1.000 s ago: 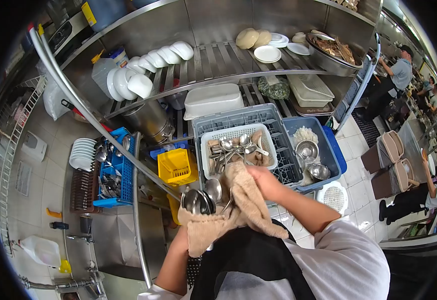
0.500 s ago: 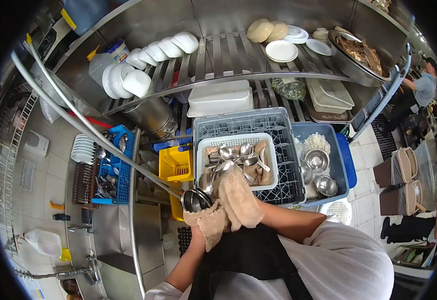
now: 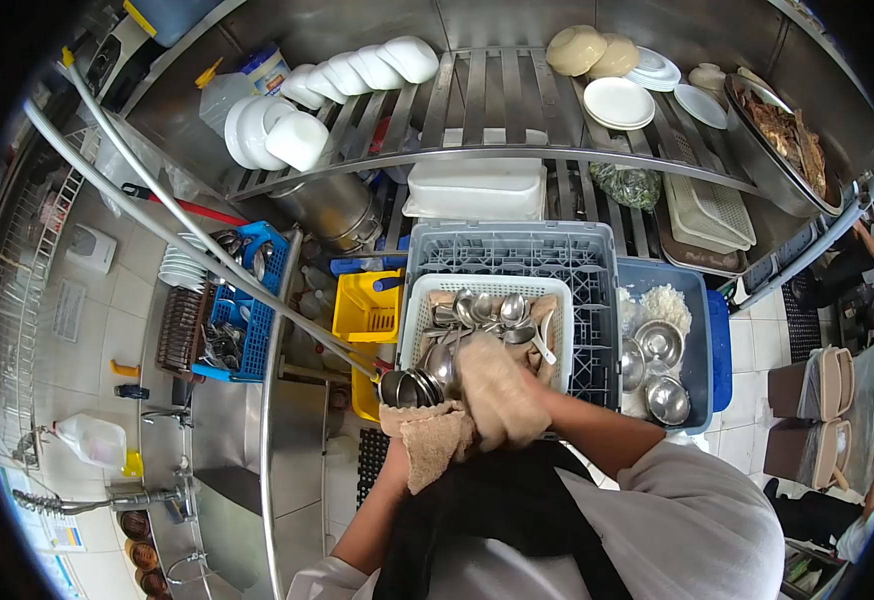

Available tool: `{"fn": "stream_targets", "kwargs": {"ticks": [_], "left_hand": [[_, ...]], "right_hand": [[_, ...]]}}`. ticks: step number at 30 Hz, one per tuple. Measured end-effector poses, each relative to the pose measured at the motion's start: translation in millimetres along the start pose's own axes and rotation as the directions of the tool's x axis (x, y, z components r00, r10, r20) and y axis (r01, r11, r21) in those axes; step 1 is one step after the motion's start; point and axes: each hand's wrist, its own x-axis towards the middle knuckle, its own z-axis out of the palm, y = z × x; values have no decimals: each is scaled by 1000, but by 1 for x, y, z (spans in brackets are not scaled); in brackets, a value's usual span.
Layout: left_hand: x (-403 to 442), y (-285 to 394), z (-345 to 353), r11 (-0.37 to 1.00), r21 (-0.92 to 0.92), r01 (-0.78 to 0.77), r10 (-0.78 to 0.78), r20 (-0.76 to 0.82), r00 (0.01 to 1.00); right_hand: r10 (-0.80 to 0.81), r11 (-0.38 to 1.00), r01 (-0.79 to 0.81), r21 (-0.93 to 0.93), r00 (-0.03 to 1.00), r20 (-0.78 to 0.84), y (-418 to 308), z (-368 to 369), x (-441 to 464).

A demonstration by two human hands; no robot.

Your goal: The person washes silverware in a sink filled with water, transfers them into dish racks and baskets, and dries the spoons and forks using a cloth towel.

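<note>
My left hand (image 3: 427,440), wrapped in a tan cloth (image 3: 439,447), grips a bundle of metal ladles (image 3: 412,388) with round bowls facing up. A larger shiny spoon bowl (image 3: 443,368) stands beside them. My right hand (image 3: 505,405) is closed inside another tan cloth (image 3: 497,375), close against the left hand and the ladles; its fingers are hidden. Just beyond my hands, a white plastic basket (image 3: 413,325) holds several metal spoons (image 3: 487,308) lying on brown cloth. The basket sits in a grey dish rack (image 3: 597,330).
Right of the rack, a blue-grey tub (image 3: 699,340) holds metal bowls (image 3: 660,343) and rice. A yellow basket (image 3: 349,305) is at left, near a blue cutlery rack (image 3: 269,340). A slatted shelf (image 3: 477,95) with dishes spans the back. Other people stand far right.
The view has shifted, so the surroundings sit further right. My right hand with its cloth has moved a little toward me, beside the ladles. My left hand keeps its hold.
</note>
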Motion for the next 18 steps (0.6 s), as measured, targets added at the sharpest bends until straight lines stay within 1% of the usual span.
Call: {"fn": "stream_targets", "kwargs": {"ticks": [1,2,3,5,7,8,9,10,11,12,13,14,15,16,17,18], "left_hand": [[4,-2,-11,1000,7,-2,2,1,1000],[8,-4,-24,975,211,-72,56,80,995],[7,-6,-35,906,397,-146,85,167,982],[-2,20,-37,903,404,-147,76,187,979],[-5,61,-34,895,412,-172,86,217,972],[-10,81,-32,942,307,-136,79,191,978],[-16,99,-33,976,196,-95,63,163,985],[-20,114,-39,953,295,-67,12,184,983],[-21,114,-40,953,295,-69,14,184,983],[-22,111,-39,953,290,-89,40,171,984],[-23,107,-38,952,285,-108,64,160,985],[-19,88,-42,778,536,-327,261,197,945],[-10,77,-45,779,534,-328,261,200,944],[-4,64,-46,827,503,-250,210,136,968],[-3,56,-43,870,464,-167,152,70,986],[-2,73,-25,998,40,47,-45,-64,997]], "right_hand": [[-3,1000,3,-2,1000,-7,3,-3,8],[44,993,-39,111,998,-39,-1,-8,19],[97,970,-80,229,993,-63,-12,-11,30],[215,879,-156,450,973,-83,-44,-25,45],[330,748,-202,632,940,-90,-69,-55,55],[274,768,-182,614,960,-59,-79,-73,55],[276,769,-183,613,959,-59,-80,-82,50],[265,865,-291,409,957,120,-78,-90,45],[286,924,-343,169,913,293,-76,-94,42],[316,941,-338,8,890,328,-66,-82,43],[319,941,-339,6,890,326,-46,-50,44],[258,770,-244,589,964,63,-21,-6,43],[338,364,71,929,919,-203,-41,-19,55],[668,-82,19,996,743,41,-68,-30,53],[669,-88,14,996,742,48,-71,-11,61],[676,-124,170,978,735,-42,-72,21,63]]}}
